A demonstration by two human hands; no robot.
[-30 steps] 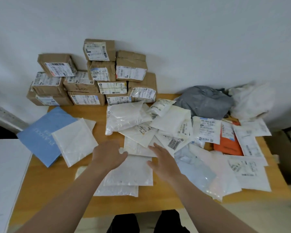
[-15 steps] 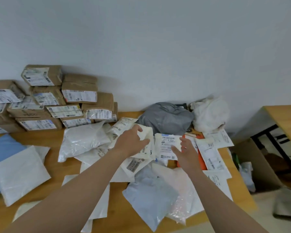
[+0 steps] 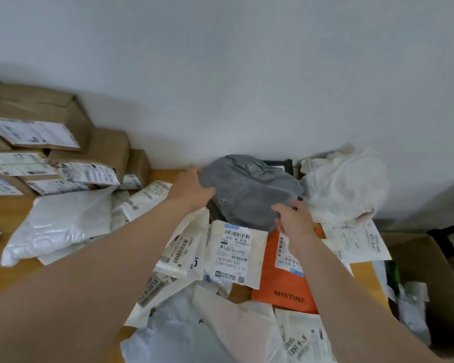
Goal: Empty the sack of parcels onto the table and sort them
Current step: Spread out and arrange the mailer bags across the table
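**Tight at the back, easy over the front**

Back left is blocked by stacked boxes that go right up to the wall. The grey bag sits back-middle against the wall too. A crumpled white bag touches its right side, so there's no gap there. The only slot back there is a bare strip of worktop between the boxes and the grey bag, and the left hand fills it, gripping the bag's edge. The middle and front are carpeted in flat mailers, low enough to reach over. There's some bare wood front left. An open carton stands just off the right edge.
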